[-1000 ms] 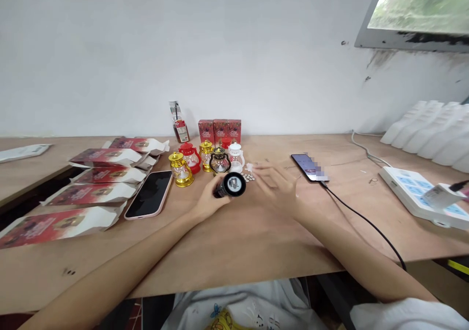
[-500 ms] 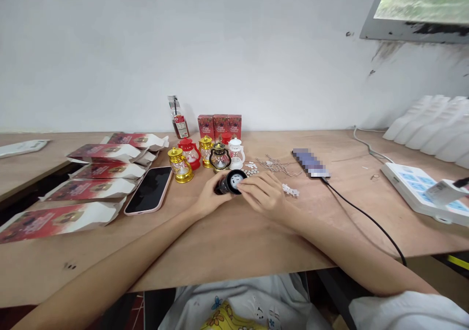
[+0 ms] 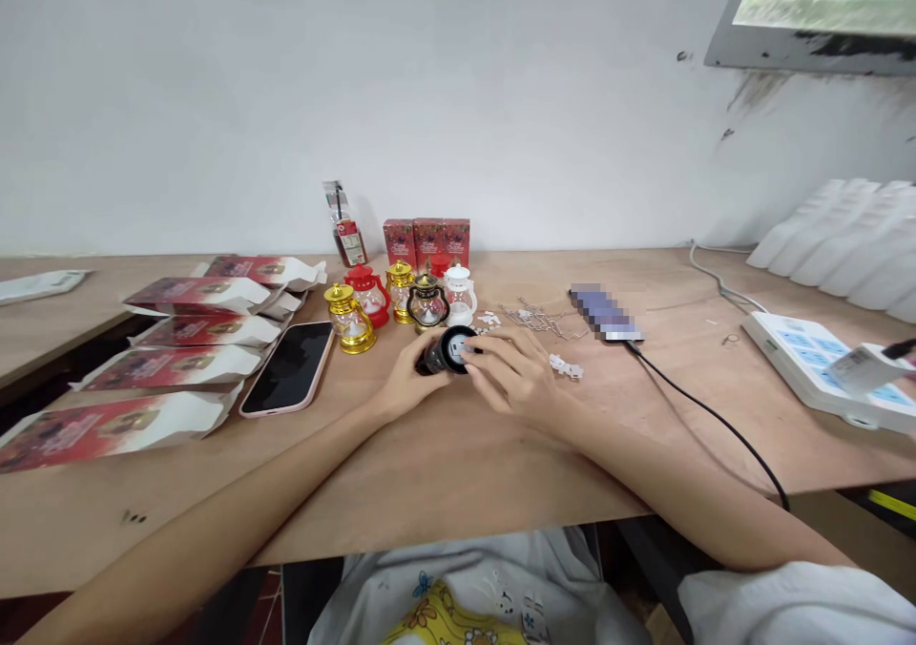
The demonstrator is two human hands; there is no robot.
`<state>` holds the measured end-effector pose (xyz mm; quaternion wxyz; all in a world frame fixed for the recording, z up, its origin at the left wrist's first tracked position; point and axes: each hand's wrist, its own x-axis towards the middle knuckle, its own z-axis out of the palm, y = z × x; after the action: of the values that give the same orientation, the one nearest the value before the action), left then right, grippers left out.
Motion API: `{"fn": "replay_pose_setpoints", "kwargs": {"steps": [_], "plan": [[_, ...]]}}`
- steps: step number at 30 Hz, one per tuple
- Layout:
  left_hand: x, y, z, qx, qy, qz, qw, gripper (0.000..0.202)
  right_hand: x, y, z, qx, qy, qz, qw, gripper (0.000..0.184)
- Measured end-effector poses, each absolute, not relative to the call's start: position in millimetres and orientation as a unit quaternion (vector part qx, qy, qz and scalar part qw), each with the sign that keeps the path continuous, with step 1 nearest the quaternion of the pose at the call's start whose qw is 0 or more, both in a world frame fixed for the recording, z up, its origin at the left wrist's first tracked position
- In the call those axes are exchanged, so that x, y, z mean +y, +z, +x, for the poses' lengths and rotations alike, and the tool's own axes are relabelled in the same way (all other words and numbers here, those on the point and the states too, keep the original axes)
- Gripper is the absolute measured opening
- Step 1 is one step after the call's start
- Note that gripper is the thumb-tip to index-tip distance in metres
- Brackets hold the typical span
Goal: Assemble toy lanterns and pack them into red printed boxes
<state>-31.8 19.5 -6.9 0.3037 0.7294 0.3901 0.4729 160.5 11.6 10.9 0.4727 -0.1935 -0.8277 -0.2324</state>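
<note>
A small black toy lantern (image 3: 442, 351) lies on its side on the wooden table (image 3: 444, 473), its round white base facing me. My left hand (image 3: 405, 387) is wrapped round its body. My right hand (image 3: 511, 375) has its fingertips pressed on the base; whether they pinch anything small I cannot tell. Just behind stand several mini lanterns: a gold one (image 3: 347, 319), a red one (image 3: 369, 296), a black one (image 3: 427, 302) and a white one (image 3: 459, 297). Tiny white parts (image 3: 565, 369) and thin wire pieces (image 3: 538, 319) lie to the right of my hands.
Flat red-and-white cartons (image 3: 178, 364) lie in a row at left beside a pink-cased phone (image 3: 287, 368). Three red boxes (image 3: 427, 240) and a small packet (image 3: 343, 225) stand at the wall. Another phone (image 3: 605, 313) with a black cable (image 3: 716, 421), a white power strip (image 3: 830, 368).
My right hand came back from the small parts on the table to the lantern's base and now presses on it. The left hand keeps the lantern where it was.
</note>
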Motion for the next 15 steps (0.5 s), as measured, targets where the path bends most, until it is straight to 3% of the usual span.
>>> {"fn": "replay_pose_setpoints", "kwargs": {"steps": [7, 15], "plan": [[20.7, -6.1, -31.8, 0.413, 0.482, 0.719, 0.283, 0.043, 14.4, 1.2, 160.4, -0.835, -0.208, -0.214, 0.463, 0.031], [19.3, -4.8, -29.8, 0.386, 0.470, 0.749, 0.263, 0.045, 19.9, -4.2, 157.4, -0.829, -0.171, -0.257, 0.467, 0.027]]}}
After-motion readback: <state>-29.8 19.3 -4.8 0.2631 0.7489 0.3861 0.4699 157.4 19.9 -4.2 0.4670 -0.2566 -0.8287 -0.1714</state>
